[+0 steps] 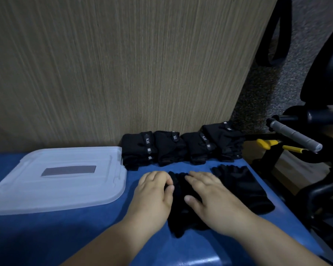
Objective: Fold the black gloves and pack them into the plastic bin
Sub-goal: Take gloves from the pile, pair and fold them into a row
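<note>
You are working a black glove on the blue desk in the lower centre of the frame, with both bare hands on it. Your left hand is curling its fingers and thumb at the glove's upper left edge and appears to be pinching the fabric. Your right hand is lying across the glove's right half, its fingers nearly straight, pressing down and gripping nothing. A second glove is lying flat and unfolded just beside your right hand, toward the right edge of the desk. Four bundles of folded gloves are standing in a row at centre, touching one another and backing against the wooden panel. The plastic bin is sitting at centre left, near your left hand, with what looks like its translucent lid covering it; nothing is showing of its inside. The folding step appears to be in hand, with packing not yet begun. The next move is likely calling for your left hand to bring the pinched edge over while your right hand is holding the rest flat, keeping the soft fabric from bunching. The lid is probably needing to come off before any bundle goes in.
</note>
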A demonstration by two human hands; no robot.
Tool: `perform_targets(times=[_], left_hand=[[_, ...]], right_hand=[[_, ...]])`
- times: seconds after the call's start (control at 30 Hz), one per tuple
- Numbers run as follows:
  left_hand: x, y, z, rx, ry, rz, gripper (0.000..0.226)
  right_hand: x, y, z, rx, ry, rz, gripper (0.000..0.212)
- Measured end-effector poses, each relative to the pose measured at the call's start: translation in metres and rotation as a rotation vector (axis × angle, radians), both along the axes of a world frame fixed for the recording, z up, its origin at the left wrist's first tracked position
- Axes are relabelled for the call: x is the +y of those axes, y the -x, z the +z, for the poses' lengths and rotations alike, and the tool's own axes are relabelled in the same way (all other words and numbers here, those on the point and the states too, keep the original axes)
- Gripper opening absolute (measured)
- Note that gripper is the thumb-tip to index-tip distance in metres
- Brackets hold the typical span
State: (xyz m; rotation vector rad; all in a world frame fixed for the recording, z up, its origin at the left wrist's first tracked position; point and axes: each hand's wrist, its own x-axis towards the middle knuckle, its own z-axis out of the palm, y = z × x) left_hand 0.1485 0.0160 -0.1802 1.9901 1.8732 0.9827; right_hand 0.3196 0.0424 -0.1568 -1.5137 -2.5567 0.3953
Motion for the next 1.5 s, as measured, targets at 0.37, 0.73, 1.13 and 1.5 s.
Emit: perform_targets(times=[0.37,0.73,1.13,1.5], left_hand=[[-0.002,-0.001,-0.009,0.392,0.323,-0.221,0.050],[-0.002,0.001,-0.009,0.445,0.367,-0.217,0.053],[0.007,-0.009,-0.009,0.402,0.383,-0.197,0.053],[0.003,-0.017,0.004,0.234,0.070,-0.166,0.032]], right_hand=[[-0.001,-0.001,-0.006,-0.311,0.192,0.005,0.068],[-0.004,-0.004,0.000,-0.368,0.199,-0.057,0.078],[0.022,-0.070,0.030,0.083,-0.180,-0.544,0.030],[0.032,-0.096,0.017,0.037,0.225,-0.655,0.028]])
